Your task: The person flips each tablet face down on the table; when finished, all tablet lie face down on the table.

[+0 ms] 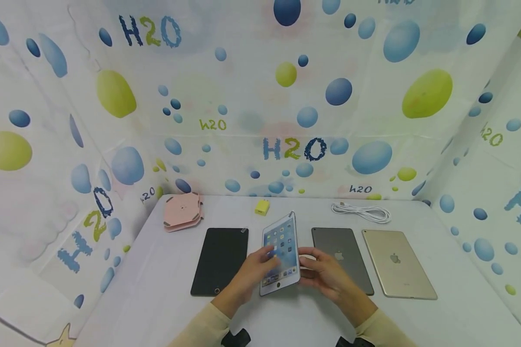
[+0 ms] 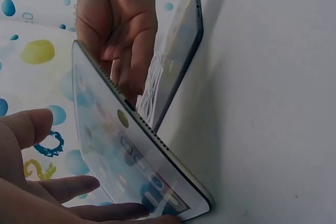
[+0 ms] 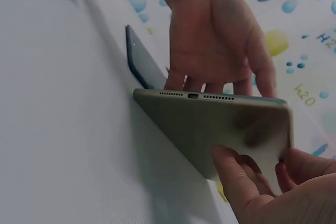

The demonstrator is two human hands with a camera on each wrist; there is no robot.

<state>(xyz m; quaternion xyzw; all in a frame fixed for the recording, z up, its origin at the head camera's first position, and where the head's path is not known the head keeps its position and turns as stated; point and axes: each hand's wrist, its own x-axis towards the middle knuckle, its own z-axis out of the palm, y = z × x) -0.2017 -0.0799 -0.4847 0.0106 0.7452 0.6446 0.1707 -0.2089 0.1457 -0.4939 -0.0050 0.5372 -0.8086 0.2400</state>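
Observation:
A white-fronted tablet (image 1: 282, 243) stands tilted on its edge in the middle of the table, its lit screen showing app icons. My right hand (image 1: 330, 277) holds its right edge between thumb and fingers; the right wrist view shows the gold back (image 3: 231, 129) and the fingers behind it. Over the left side of the screen is my left hand (image 1: 247, 272), slightly blurred. Its fingers (image 2: 68, 186) are extended at the glass in the left wrist view. Left of it lies a black tablet (image 1: 220, 260), and right of it a grey tablet (image 1: 340, 246), back up, partly behind my right hand.
A gold tablet (image 1: 399, 265) lies back up at the right. Along the back are a pink folded case-like object (image 1: 183, 210), a yellow charger plug (image 1: 262, 207) and a coiled white cable (image 1: 364, 212). A patterned curtain (image 1: 243, 96) surrounds the white table.

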